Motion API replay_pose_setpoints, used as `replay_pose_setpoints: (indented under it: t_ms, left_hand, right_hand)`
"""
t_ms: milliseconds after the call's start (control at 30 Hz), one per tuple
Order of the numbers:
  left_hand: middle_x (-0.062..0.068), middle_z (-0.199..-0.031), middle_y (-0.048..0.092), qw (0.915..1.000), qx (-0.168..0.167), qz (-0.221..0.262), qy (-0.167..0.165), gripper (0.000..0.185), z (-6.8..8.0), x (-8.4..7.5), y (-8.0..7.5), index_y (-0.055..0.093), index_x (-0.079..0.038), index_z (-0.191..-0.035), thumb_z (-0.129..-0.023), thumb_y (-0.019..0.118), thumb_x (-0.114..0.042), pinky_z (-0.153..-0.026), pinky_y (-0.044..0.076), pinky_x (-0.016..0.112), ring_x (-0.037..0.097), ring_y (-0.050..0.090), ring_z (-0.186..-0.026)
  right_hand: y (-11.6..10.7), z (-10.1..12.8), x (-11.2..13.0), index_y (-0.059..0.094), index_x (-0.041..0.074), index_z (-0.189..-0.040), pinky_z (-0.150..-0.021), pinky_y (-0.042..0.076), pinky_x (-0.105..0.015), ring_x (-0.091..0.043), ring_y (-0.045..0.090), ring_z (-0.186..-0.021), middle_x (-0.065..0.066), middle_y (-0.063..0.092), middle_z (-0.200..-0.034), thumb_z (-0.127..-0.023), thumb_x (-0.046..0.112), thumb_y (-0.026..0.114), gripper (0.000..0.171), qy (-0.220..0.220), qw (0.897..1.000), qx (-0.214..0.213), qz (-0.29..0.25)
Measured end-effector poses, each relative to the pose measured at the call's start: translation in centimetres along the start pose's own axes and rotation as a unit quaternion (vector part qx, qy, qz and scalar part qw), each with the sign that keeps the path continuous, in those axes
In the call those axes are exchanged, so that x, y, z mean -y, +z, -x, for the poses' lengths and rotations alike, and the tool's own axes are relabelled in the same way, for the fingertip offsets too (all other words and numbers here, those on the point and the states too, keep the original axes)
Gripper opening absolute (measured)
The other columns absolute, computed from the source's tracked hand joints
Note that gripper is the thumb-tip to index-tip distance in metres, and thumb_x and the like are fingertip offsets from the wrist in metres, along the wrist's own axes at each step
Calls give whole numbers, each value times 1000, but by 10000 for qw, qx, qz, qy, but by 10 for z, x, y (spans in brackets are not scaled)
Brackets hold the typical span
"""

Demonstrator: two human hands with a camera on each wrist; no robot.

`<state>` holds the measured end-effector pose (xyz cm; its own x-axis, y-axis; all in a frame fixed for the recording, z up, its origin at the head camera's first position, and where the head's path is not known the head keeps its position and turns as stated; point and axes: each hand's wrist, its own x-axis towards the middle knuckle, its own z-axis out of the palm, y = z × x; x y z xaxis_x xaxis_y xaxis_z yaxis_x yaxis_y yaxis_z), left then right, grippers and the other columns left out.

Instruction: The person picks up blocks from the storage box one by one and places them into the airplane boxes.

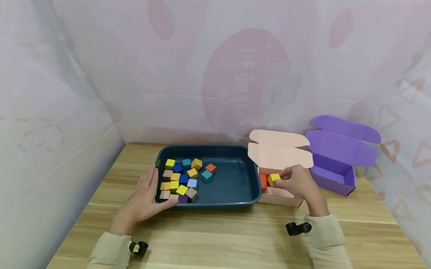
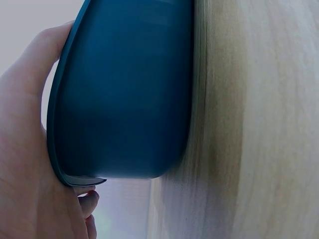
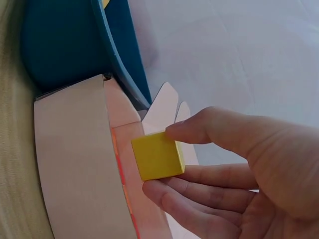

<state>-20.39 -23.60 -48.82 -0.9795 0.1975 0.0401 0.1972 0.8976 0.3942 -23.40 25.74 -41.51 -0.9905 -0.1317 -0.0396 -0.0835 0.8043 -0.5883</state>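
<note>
My right hand (image 1: 298, 182) pinches a yellow cube (image 3: 158, 156) between thumb and fingers, just over the open peach box (image 1: 281, 199). Inside that box lie several red and orange-red cubes (image 1: 262, 185). At the near left corner of the dark teal tray (image 1: 230, 192), my left hand (image 1: 140, 197) rests against the rim, its fingers straight along the left side and the thumb at the front edge. Several cubes (image 1: 184, 178) in yellow, blue, orange, purple and wood tones crowd the tray's left half. A teal cube (image 1: 207, 176) and an orange-red cube (image 1: 211, 168) sit toward its middle.
An open purple box (image 1: 332, 175) stands behind and right of the peach box, its lid raised. The peach lid (image 1: 282, 154) also stands up at the back. Printed cloth (image 1: 189, 68) encloses the wooden table (image 1: 209, 248) at the back and sides.
</note>
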Motion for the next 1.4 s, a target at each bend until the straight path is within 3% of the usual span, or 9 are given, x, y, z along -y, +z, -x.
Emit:
replay_pose_setpoints:
  t_ms: [267, 367, 500, 600, 700, 900, 1067, 1233, 1400]
  left_hand:
    - [22, -178, -4, 10000, 24, 1, -3, 131, 0, -2, -3, 4, 4, -168, -87, 62, -82, -131, 11, 68, 47, 7, -164]
    - [21, -178, -4, 10000, 33, -2, -7, 131, 1, -2, -3, 4, 4, -168, -87, 62, -81, -131, 12, 67, 46, 7, -164]
    - [21, -178, -4, 10000, 10, 2, -3, 130, 0, -3, -3, 6, 4, -168, -87, 63, -80, -131, 12, 67, 47, 7, -164]
    - [21, -179, -4, 10000, 14, -13, -13, 130, 0, -2, -2, 6, 4, -168, -87, 62, -81, -131, 12, 67, 47, 7, -164]
    - [21, -179, -4, 10000, 18, -1, -14, 131, 0, -2, -2, 6, 4, -168, -86, 62, -82, -132, 12, 66, 46, 7, -164]
    - [21, -179, -4, 10000, 8, 39, -25, 131, 1, -2, -2, 6, 4, -168, -86, 62, -83, -131, 12, 67, 46, 7, -164]
    - [20, -179, -4, 10000, 8, 78, -25, 132, 1, -3, -3, 6, 4, -168, -86, 63, -82, -132, 11, 67, 46, 6, -165]
    - [20, -179, -5, 9999, 15, 111, -23, 132, 2, -3, -3, 6, 4, -168, -86, 63, -82, -132, 10, 67, 46, 6, -165]
    - [20, -179, -5, 10000, 31, 90, -30, 132, 2, -3, -4, 5, 4, -168, -86, 63, -82, -132, 11, 67, 47, 6, -164]
  right_hand:
    - [17, -4, -10, 79, -5, -109, -72, 60, -35, -25, 70, -87, -19, 79, -105, -88, 24, 82, 36, 380, 9993, 1, -7]
    - [25, -7, -14, 80, -1, -92, -61, 51, -28, -20, 62, -73, -9, 75, -84, -87, 23, 81, 24, 436, 9990, 40, 4]
    - [34, -11, -18, 73, 4, -73, -56, 40, -27, -17, 50, -63, 3, 54, -64, -86, 21, 81, 22, 517, 9986, 83, -74]
    - [39, -12, -20, 75, 5, -75, -60, 43, -28, -19, 54, -68, 2, 59, -66, -88, 20, 81, 20, 602, 9981, 53, -105]
    - [43, -13, -21, 80, 3, -81, -69, 48, -33, -27, 58, -85, -5, 69, -76, -88, 19, 81, 17, 622, 9980, -23, -63]
    - [49, -17, -23, 81, -1, -81, -90, 49, -46, -38, 47, -113, -13, 73, -88, -88, 19, 82, 21, 639, 9978, -176, 8]
    - [49, -17, -21, 81, -1, -77, -95, 47, -51, -41, 43, -117, -12, 74, -83, -88, 22, 84, 25, 695, 9972, -249, 77]
    - [50, -16, -21, 83, 0, -81, -100, 44, -56, -43, 42, -121, -16, 76, -91, -86, 22, 88, 24, 698, 9968, -368, 104]
    - [50, -16, -22, 83, 1, -82, -90, 50, -48, -39, 51, -112, -12, 77, -87, -85, 22, 89, 22, 738, 9965, -389, 17]
